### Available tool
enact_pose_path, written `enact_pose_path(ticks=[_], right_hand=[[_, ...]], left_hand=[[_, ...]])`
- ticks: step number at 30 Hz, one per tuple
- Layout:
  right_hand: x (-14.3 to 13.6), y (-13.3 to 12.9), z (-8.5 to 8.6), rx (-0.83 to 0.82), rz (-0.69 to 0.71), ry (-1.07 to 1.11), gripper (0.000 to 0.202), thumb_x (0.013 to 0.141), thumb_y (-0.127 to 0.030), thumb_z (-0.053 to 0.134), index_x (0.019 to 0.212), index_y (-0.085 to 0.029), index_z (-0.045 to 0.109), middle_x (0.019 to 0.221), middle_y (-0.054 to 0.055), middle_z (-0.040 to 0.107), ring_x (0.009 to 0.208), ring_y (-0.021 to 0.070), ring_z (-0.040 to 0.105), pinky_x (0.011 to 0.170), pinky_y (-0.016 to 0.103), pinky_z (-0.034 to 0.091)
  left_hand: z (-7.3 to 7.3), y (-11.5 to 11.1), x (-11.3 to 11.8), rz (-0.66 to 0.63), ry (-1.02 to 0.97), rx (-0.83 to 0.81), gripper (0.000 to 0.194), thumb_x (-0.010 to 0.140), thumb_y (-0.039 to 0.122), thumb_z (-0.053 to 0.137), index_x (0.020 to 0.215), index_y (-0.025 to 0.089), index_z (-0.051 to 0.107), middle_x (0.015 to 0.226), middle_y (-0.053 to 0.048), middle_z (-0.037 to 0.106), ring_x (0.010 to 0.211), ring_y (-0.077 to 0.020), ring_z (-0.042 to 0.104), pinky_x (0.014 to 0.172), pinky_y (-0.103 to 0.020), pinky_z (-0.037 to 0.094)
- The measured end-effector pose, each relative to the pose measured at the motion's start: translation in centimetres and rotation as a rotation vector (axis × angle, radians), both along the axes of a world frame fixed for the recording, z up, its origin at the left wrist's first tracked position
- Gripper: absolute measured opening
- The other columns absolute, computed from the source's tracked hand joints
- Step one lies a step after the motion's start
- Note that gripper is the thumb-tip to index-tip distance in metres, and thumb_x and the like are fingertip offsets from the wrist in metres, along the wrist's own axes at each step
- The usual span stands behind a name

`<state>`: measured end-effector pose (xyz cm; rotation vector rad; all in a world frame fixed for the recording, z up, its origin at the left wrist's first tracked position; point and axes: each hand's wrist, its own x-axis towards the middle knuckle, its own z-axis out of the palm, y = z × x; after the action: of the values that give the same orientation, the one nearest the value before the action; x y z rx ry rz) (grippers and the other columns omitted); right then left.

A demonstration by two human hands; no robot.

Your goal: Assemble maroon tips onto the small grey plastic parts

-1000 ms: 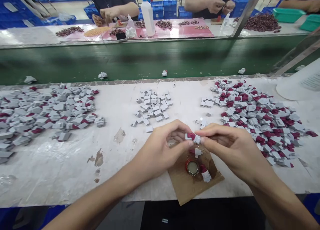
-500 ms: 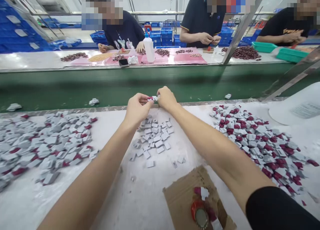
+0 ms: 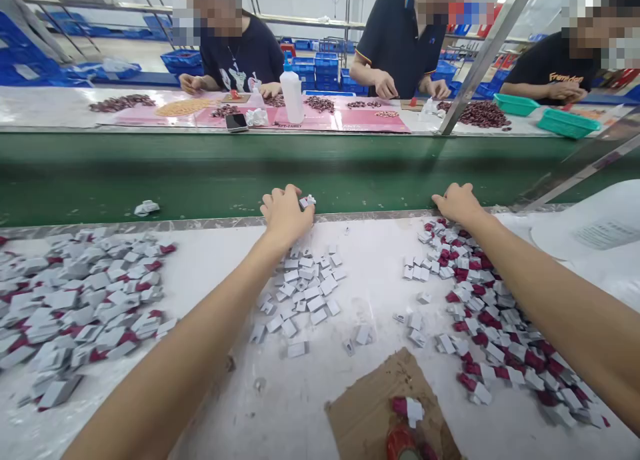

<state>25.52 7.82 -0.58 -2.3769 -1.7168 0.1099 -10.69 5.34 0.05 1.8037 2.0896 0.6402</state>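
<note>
My left hand (image 3: 286,212) is closed on a small grey-and-white plastic piece (image 3: 308,201), pinched by thumb and fingers over the near edge of the green belt. My right hand (image 3: 457,204) is apart from it, at the far end of the right-hand pile of grey and dark red pieces (image 3: 483,300). Its fingers are loosely spread and I see nothing in them. Between my arms lies a loose group of small grey blocks (image 3: 313,290). A cardboard sheet (image 3: 370,407) in front of me carries a dark red and white piece (image 3: 414,411) and a red object (image 3: 400,440).
Another pile of grey and dark red pieces (image 3: 85,300) spreads at the left. The green belt (image 3: 210,173) crosses ahead, with a whitish piece (image 3: 147,208) on it. A large white container (image 3: 590,220) stands at right. Several people sit across the belt near a white bottle (image 3: 292,97).
My hands have separated; the right has moved right to the pile, while the left keeps the small piece. The whitish piece on the belt appears farther left. The view has shifted slightly.
</note>
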Motion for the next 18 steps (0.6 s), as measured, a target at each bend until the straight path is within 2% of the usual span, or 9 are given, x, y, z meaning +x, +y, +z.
enact_pose_path(ticks=[1, 3, 7, 10, 12, 14, 16, 18], right_hand=[[-0.1, 0.0, -0.2, -0.016, 0.003, 0.003, 0.043, 0.108, -0.038, 0.078, 0.145, -0.018, 0.069, 0.146, 0.014, 0.071, 0.122, 0.0300, 0.075, 0.101, 0.052, 0.066], [-0.2, 0.1, 0.0, -0.056, 0.013, 0.011, 0.043, 0.108, -0.038, 0.078, 0.144, -0.018, 0.069, 0.146, 0.014, 0.071, 0.122, 0.0300, 0.075, 0.101, 0.052, 0.066], [-0.1, -0.9, 2.4, -0.142, 0.083, 0.042, 0.032, 0.110, -0.039, 0.075, 0.135, -0.019, 0.073, 0.137, 0.012, 0.075, 0.113, 0.0253, 0.077, 0.097, 0.046, 0.067], [0.1, -3.5, 4.6, -0.186, 0.152, 0.074, 0.019, 0.108, -0.034, 0.075, 0.117, -0.017, 0.078, 0.115, 0.008, 0.081, 0.094, 0.0221, 0.078, 0.085, 0.038, 0.065], [0.3, -6.4, 5.7, -0.196, 0.213, 0.091, 0.010, 0.103, -0.026, 0.074, 0.102, -0.018, 0.080, 0.099, 0.007, 0.083, 0.081, 0.0226, 0.076, 0.075, 0.034, 0.060], [0.5, -9.8, 6.3, -0.214, 0.285, 0.111, 0.010, 0.096, -0.018, 0.073, 0.091, -0.021, 0.081, 0.092, 0.007, 0.083, 0.075, 0.0240, 0.074, 0.069, 0.034, 0.054], [0.6, -13.2, 6.4, -0.239, 0.354, 0.139, 0.014, 0.091, -0.014, 0.071, 0.084, -0.024, 0.079, 0.092, 0.006, 0.083, 0.078, 0.0252, 0.074, 0.069, 0.033, 0.053], [0.4, -15.9, 6.3, -0.244, 0.404, 0.176, 0.017, 0.089, -0.012, 0.068, 0.083, -0.025, 0.077, 0.096, 0.007, 0.083, 0.086, 0.0270, 0.076, 0.074, 0.034, 0.056]], left_hand=[[0.1, -0.8, 0.2, -0.034, 0.029, 0.015, 0.039, 0.094, 0.032, 0.070, 0.131, 0.022, 0.070, 0.150, -0.024, 0.062, 0.148, -0.0493, 0.047, 0.122, -0.062, 0.037], [0.3, -2.6, 0.7, -0.133, 0.068, 0.020, 0.036, 0.093, 0.032, 0.069, 0.128, 0.023, 0.072, 0.148, -0.021, 0.062, 0.146, -0.0481, 0.047, 0.122, -0.061, 0.036], [0.5, -5.4, 1.4, -0.328, 0.077, -0.067, 0.017, 0.090, 0.038, 0.071, 0.098, 0.024, 0.074, 0.111, -0.014, 0.077, 0.127, -0.0451, 0.059, 0.114, -0.059, 0.041], [0.6, -6.2, 1.6, -0.374, 0.049, -0.132, 0.012, 0.087, 0.035, 0.072, 0.085, 0.023, 0.069, 0.088, -0.010, 0.078, 0.114, -0.0424, 0.066, 0.111, -0.059, 0.043], [1.0, -6.4, 1.8, -0.375, 0.013, -0.152, 0.007, 0.087, 0.027, 0.069, 0.082, 0.023, 0.068, 0.085, -0.008, 0.079, 0.106, -0.0381, 0.071, 0.112, -0.058, 0.044], [1.5, -6.8, 2.0, -0.371, -0.044, -0.151, 0.008, 0.090, 0.024, 0.065, 0.092, 0.022, 0.072, 0.096, -0.009, 0.082, 0.101, -0.0332, 0.074, 0.106, -0.052, 0.050], [2.2, -7.6, 2.4, -0.362, -0.106, -0.136, 0.025, 0.094, 0.029, 0.062, 0.113, 0.020, 0.076, 0.113, -0.011, 0.083, 0.100, -0.0303, 0.076, 0.092, -0.044, 0.057], [3.0, -8.8, 2.9, -0.379, -0.230, -0.155, 0.036, 0.097, 0.038, 0.063, 0.126, 0.020, 0.075, 0.119, -0.013, 0.082, 0.100, -0.0299, 0.078, 0.081, -0.040, 0.059]])
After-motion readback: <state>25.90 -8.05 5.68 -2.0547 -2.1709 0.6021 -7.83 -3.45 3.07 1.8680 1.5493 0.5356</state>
